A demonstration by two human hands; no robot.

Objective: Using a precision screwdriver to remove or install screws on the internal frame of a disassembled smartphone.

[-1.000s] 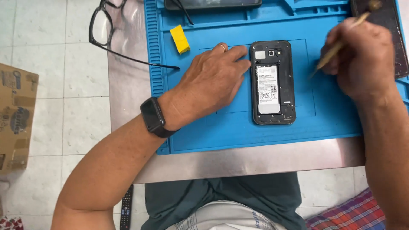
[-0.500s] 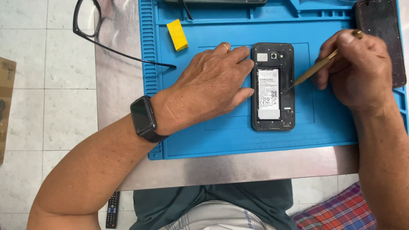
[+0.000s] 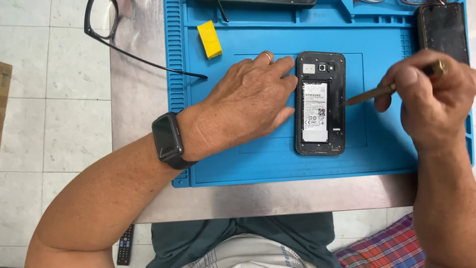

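Since the earlier frame, right hand (image 3: 431, 101) pulls its pick (image 3: 369, 94) back, fingers pinched around it, tip at the phone (image 3: 321, 103). Left hand (image 3: 248, 104) lies flat, open, steadying the phone's edge.

Both forearms are bare to past the elbow; no sleeves show. The left hand (image 3: 248, 106) has a plain ring (image 3: 267, 55) on one finger, pale metal with perhaps a pinkish tint, hard to tell at this size. Just behind that hand, a watch (image 3: 167, 140) circles the wrist: a dark rounded-rectangle face on a black band. The right hand (image 3: 431, 99) wears nothing. Below the watch, at the lap, a dark green shirt (image 3: 248, 238) overlies a pale striped cloth (image 3: 248, 255).
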